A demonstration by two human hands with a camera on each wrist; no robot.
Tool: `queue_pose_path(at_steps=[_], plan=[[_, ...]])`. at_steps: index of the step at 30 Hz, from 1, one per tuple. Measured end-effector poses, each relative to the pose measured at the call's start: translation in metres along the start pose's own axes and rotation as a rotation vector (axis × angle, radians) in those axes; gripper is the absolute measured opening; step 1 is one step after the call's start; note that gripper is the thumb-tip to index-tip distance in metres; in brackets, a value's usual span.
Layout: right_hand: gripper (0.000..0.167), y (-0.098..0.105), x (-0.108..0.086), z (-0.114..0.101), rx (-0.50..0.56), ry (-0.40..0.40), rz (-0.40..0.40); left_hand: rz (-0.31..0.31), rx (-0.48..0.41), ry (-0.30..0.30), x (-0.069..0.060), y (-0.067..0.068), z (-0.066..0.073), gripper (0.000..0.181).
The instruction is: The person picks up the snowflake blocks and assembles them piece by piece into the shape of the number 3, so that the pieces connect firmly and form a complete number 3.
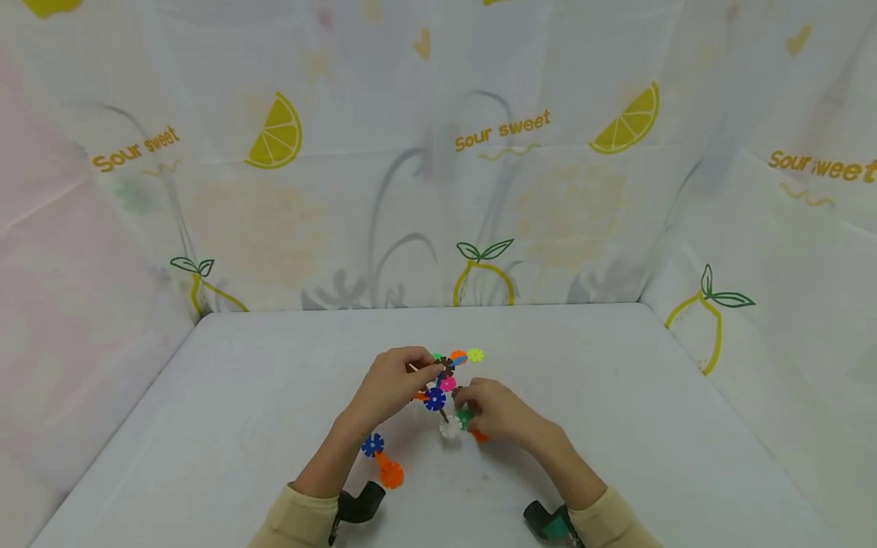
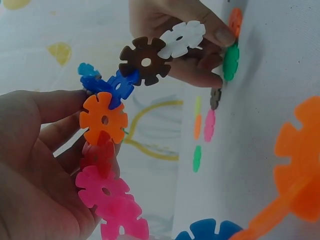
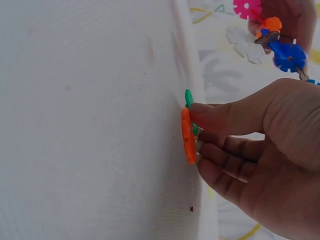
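Observation:
My left hand (image 1: 400, 380) holds a chain of interlocking snowflake discs above the table. In the left wrist view the chain has a white disc (image 2: 182, 39), a brown disc (image 2: 142, 57), blue discs, an orange disc (image 2: 103, 119), red and pink discs (image 2: 103, 187). My right hand (image 1: 503, 411) is low at the tabletop, thumb and fingers closing around a green disc (image 3: 188, 97). An orange disc (image 3: 188, 136) lies beside that green one. The right fingertips partly hide the green disc. A brown disc (image 2: 215, 98) is close to the right index finger.
Joined blue (image 1: 373, 444) and orange discs (image 1: 391, 475) are near my left forearm. Past the hands lie loose pink (image 2: 209, 125), orange (image 2: 198, 127), yellow (image 2: 198, 105) and green discs (image 2: 197, 159). The white table (image 1: 205, 396) meets a printed cloth backdrop (image 1: 356, 228).

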State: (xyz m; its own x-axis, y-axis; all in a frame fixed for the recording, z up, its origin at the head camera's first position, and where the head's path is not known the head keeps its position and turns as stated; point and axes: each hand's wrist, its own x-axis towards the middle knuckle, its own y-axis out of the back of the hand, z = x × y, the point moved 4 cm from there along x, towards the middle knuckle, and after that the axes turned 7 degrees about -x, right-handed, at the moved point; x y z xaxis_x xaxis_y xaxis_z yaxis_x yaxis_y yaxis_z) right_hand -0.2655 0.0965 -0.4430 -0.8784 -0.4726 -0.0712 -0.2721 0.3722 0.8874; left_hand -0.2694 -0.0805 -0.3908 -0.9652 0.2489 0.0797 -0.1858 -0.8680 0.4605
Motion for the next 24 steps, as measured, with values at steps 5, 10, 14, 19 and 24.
queue_pose_path(at_steps=[5,10,14,19,24], plan=[[0.023,-0.0016,-0.0005,-0.0003,0.013,0.003,-0.013,-0.007,0.013,0.001,0.0004,-0.0011,-0.0019,0.012],[0.023,-0.0026,-0.0007,-0.0012,-0.004,0.018,-0.012,-0.002,-0.008,-0.004,0.0001,-0.0004,-0.0020,0.013],[0.021,-0.0032,-0.0002,-0.0012,-0.006,0.022,-0.019,0.010,-0.030,0.007,0.0001,0.0006,-0.0022,0.012],[0.022,-0.0026,0.0003,-0.0001,0.030,0.028,-0.024,0.014,-0.042,0.004,0.0008,0.0016,-0.0032,0.010],[0.020,-0.0012,0.0000,0.0023,0.083,0.030,-0.038,0.016,-0.069,-0.016,0.0015,0.0031,-0.0022,0.011]])
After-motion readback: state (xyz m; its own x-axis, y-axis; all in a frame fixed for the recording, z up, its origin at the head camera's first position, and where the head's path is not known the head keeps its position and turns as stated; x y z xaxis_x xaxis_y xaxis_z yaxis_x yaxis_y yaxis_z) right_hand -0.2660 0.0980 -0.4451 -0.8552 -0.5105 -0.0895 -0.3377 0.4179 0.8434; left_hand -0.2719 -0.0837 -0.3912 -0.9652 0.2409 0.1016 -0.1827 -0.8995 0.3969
